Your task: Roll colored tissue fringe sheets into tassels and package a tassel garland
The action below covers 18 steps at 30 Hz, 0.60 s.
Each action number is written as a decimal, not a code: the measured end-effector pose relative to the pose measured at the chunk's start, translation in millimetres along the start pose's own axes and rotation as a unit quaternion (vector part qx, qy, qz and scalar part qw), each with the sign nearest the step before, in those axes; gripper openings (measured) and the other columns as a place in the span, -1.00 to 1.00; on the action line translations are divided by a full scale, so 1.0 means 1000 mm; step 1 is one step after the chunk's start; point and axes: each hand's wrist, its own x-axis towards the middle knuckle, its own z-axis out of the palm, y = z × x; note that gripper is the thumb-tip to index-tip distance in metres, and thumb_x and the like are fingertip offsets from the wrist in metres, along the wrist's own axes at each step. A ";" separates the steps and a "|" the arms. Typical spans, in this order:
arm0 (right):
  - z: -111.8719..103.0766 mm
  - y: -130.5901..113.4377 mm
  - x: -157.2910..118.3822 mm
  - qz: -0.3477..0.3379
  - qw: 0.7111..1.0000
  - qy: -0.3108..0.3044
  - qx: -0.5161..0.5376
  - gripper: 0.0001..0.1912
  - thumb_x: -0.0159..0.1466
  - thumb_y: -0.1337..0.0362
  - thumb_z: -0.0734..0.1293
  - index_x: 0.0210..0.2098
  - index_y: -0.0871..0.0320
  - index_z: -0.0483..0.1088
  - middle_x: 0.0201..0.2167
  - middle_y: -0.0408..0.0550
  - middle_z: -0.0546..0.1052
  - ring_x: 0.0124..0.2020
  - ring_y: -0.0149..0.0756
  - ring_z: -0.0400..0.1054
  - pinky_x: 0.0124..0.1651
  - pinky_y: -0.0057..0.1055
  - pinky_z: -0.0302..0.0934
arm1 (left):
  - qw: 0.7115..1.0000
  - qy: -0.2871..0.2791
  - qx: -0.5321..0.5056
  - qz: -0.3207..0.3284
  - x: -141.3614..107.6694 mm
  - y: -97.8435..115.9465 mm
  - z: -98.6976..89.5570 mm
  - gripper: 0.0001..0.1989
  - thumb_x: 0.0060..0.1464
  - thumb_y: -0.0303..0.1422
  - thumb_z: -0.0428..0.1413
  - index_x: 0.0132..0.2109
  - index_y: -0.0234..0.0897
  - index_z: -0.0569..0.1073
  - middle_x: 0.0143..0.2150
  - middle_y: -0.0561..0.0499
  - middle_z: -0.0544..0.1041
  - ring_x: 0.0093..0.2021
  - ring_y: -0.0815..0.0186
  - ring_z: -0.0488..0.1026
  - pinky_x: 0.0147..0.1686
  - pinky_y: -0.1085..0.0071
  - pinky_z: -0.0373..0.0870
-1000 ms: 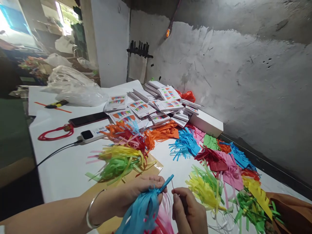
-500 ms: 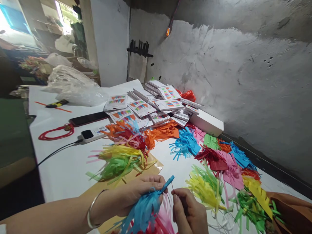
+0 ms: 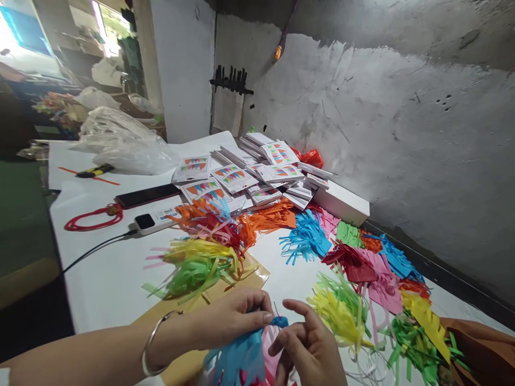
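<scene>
Blue tassel prob. v. light, soft, tearable; L hand pinches it nr top, best hold; R hand grip unclear.

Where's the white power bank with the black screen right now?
In the head view, the white power bank lies on the left side of the table, just below the black phone and right of the red cord loop.

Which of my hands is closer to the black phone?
Left. Your left hand is nearer you and to the right of the phone; your right hand is farther right.
</scene>
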 end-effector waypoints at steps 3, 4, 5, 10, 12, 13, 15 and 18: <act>-0.001 -0.001 0.002 0.027 0.997 -0.048 0.053 -0.34 0.10 -0.20 0.49 -0.08 0.19 0.36 -0.55 -0.14 0.53 -0.77 -0.43 0.34 -0.65 -0.55 0.18 | 0.998 0.006 0.067 0.007 -0.003 0.002 0.001 -0.69 0.22 -0.10 0.10 -0.25 -0.29 0.41 -0.37 0.10 0.39 -0.34 0.35 0.27 -0.32 0.48 0.21; -0.001 0.001 0.002 0.027 0.997 -0.053 0.048 -0.36 0.12 -0.21 0.47 -0.12 0.20 0.37 -0.56 -0.14 0.52 -0.77 -0.44 0.32 -0.65 -0.55 0.16 | 0.996 0.011 0.091 0.010 -0.004 0.003 0.002 -0.71 0.23 -0.13 0.08 -0.24 -0.29 0.41 -0.36 0.09 0.41 -0.33 0.34 0.30 -0.30 0.47 0.23; 0.000 0.004 0.003 0.025 0.998 -0.053 0.033 -0.39 0.14 -0.23 0.43 -0.15 0.19 0.39 -0.59 -0.16 0.50 -0.78 -0.46 0.29 -0.67 -0.56 0.12 | 0.993 0.018 0.117 0.015 -0.004 0.004 0.004 -0.73 0.25 -0.15 0.06 -0.23 -0.29 0.42 -0.34 0.07 0.43 -0.32 0.33 0.32 -0.28 0.47 0.25; 0.004 0.025 0.015 -0.146 0.969 0.102 -0.172 -0.49 0.27 -0.23 0.30 -0.40 0.12 0.43 -0.57 -0.14 0.42 -0.53 -0.40 0.30 -0.43 -0.48 0.21 | 0.973 0.016 0.222 0.065 -0.007 -0.002 0.017 -0.84 0.27 -0.30 0.01 -0.20 -0.24 0.45 -0.30 0.03 0.50 -0.33 0.31 0.35 -0.30 0.48 0.29; -0.003 0.027 0.023 -0.199 0.956 0.169 -0.136 -0.55 0.24 -0.17 0.37 -0.44 0.11 0.43 -0.45 -0.09 0.44 -0.38 -0.33 0.35 -0.27 -0.44 0.28 | 0.958 0.004 0.272 0.089 -0.008 -0.014 0.025 -0.89 0.22 -0.36 0.04 -0.23 -0.21 0.45 -0.33 0.04 0.51 -0.37 0.31 0.34 -0.36 0.48 0.28; -0.010 0.024 0.026 -0.201 0.959 0.183 -0.081 -0.58 0.25 -0.15 0.38 -0.42 0.10 0.43 -0.47 -0.12 0.43 -0.40 -0.34 0.36 -0.29 -0.44 0.30 | 0.948 -0.017 0.301 0.104 -0.008 -0.021 0.028 -0.91 0.19 -0.39 0.06 -0.26 -0.19 0.46 -0.37 0.05 0.51 -0.42 0.31 0.34 -0.42 0.47 0.26; -0.034 0.014 0.028 -0.184 0.964 0.186 0.040 -0.65 0.31 -0.11 0.34 -0.32 0.05 0.41 -0.62 -0.27 0.31 -0.62 -0.42 0.24 -0.52 -0.50 0.22 | 0.917 -0.097 0.351 0.164 -0.005 -0.033 0.028 -0.89 0.13 -0.43 0.10 -0.37 -0.18 0.45 -0.47 0.04 0.51 -0.51 0.28 0.33 -0.51 0.42 0.21; -0.072 -0.009 0.021 -0.192 0.951 0.195 0.142 -0.71 0.26 -0.04 0.42 -0.29 -0.02 0.32 -0.74 -0.42 0.15 -0.81 -0.53 -0.02 -0.72 -0.61 -0.03 | 0.868 -0.201 0.378 0.253 0.014 -0.037 0.003 -0.81 0.19 -0.43 0.09 -0.40 -0.17 0.49 -0.37 -0.02 0.60 -0.39 0.25 0.49 -0.42 0.41 0.34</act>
